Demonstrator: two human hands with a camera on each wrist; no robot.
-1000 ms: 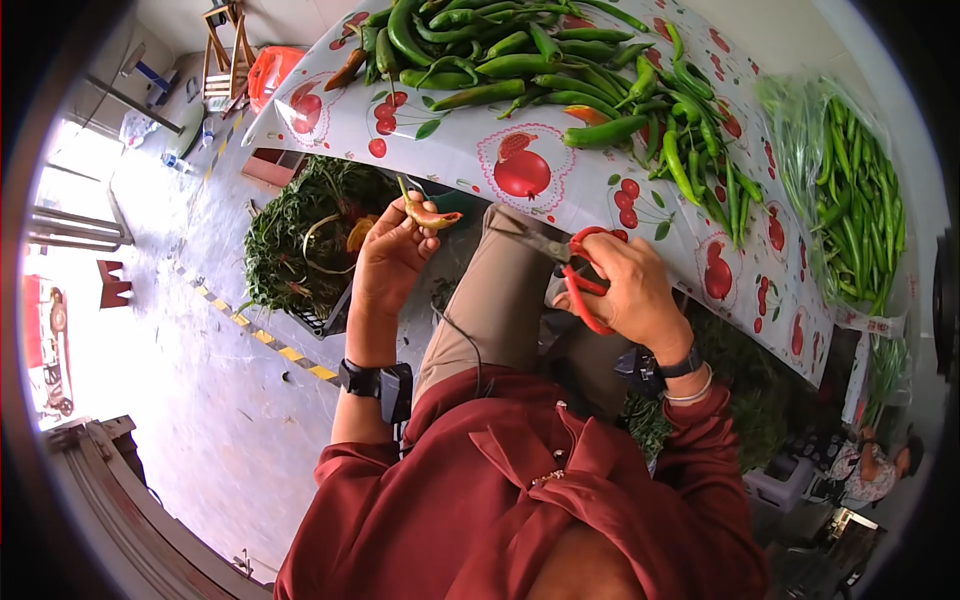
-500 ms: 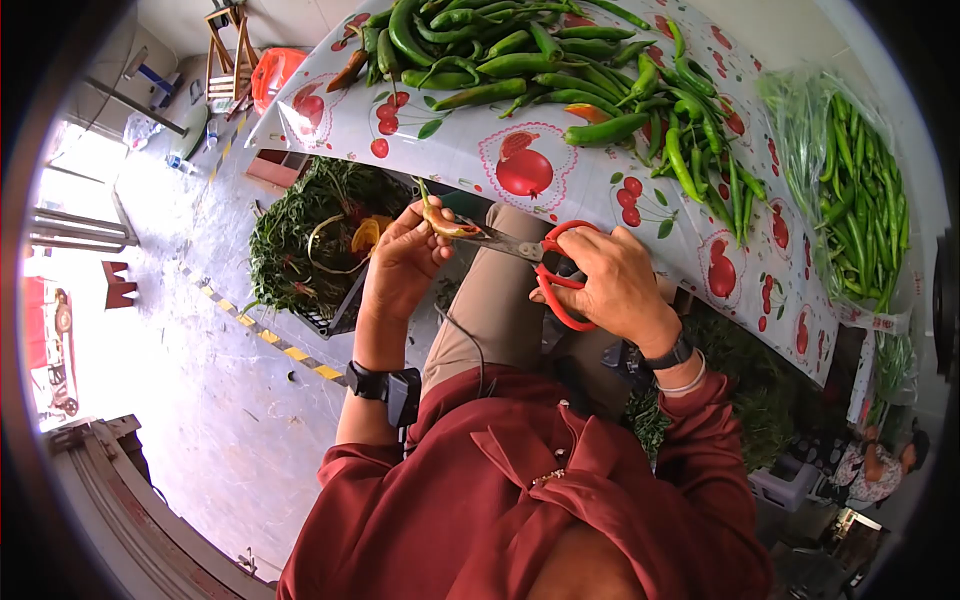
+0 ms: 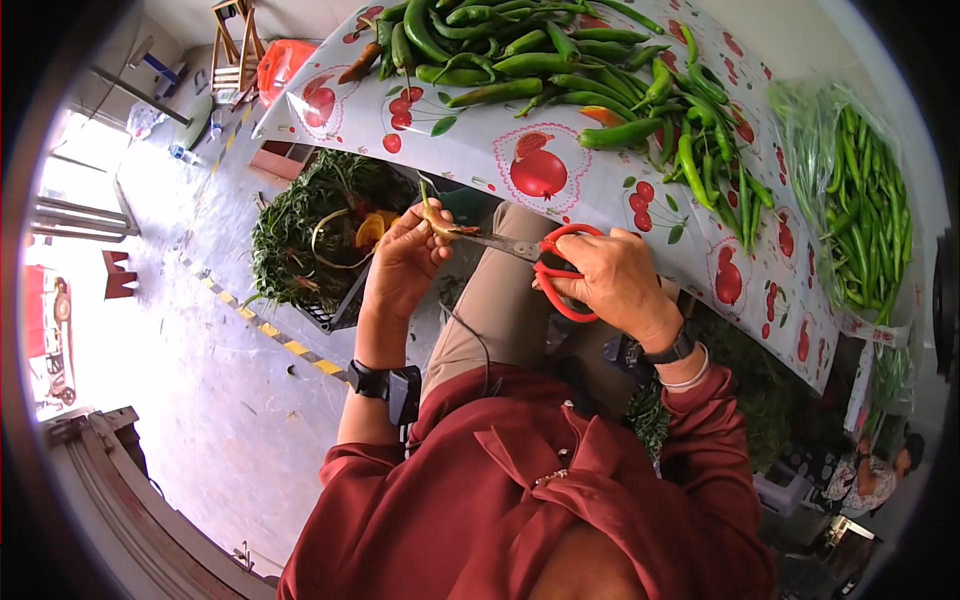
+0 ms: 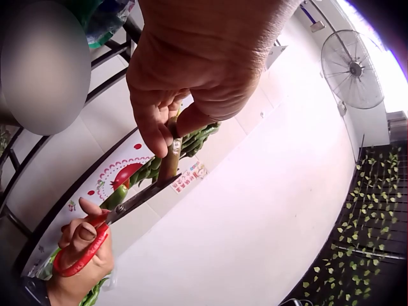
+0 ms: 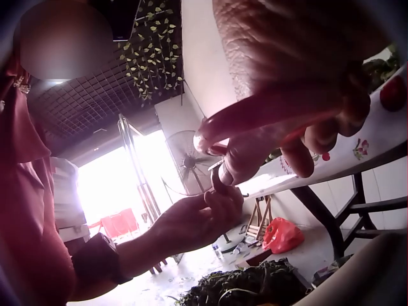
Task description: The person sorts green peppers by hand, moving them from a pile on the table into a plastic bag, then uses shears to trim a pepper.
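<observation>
A brownish, discoloured pepper (image 3: 436,218) is pinched between the thumb and fingers of my left hand (image 3: 402,262), its green stem pointing up. My right hand (image 3: 622,284) grips the red handles of the scissors (image 3: 553,272), whose blades reach left to the pepper's tip. In the left wrist view the pepper (image 4: 168,167) hangs below my left hand (image 4: 197,70), with the blades (image 4: 141,197) against its lower end. The right wrist view shows the red handle (image 5: 268,111) close up in my right hand (image 5: 299,57); the blades are mostly hidden there.
Green peppers (image 3: 530,65) lie heaped on the patterned tablecloth (image 3: 470,160) in front. A clear bag of peppers (image 3: 865,210) stands at the right. A crate of leafy greens (image 3: 300,245) sits on the floor left of the table, and a thigh (image 3: 500,290) lies beneath the scissors.
The scissors have moved left from a gap beside the pepper to its tip, and their handles have come closer together. My left hand still pinches the pepper. The view has shifted slightly.
</observation>
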